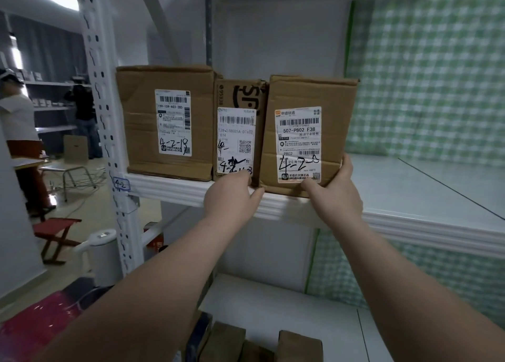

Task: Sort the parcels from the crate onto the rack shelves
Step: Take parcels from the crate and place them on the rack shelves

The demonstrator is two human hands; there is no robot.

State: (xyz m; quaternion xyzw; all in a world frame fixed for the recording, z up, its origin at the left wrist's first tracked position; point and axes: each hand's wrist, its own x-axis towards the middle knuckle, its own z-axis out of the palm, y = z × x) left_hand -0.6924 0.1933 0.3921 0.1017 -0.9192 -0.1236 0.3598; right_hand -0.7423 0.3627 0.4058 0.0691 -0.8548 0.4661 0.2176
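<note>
A white perforated rack upright (102, 115) stands at the left end of the shelf (410, 195) and carries a handwritten tag 4-2 (121, 184) level with the shelf's front lip. On the shelf, just right of the upright, sits a broad cardboard parcel (142, 126) marked 4-2-19. A narrow parcel (237, 94) stands touching it on its right. The left hand (229, 200) is at the shelf's front lip, its fingers laid against the lower front of the narrow parcel and closed round nothing, thumb out to the right. Next along, the 507-P802 parcel (306, 94) stands at the shelf's front edge against the narrow one. The right hand (337, 193) grips its lower right corner, thumb across the front, fingers up the side. The right part of the shelf is bare metal, backed by a green checked cloth (437, 74).
</note>
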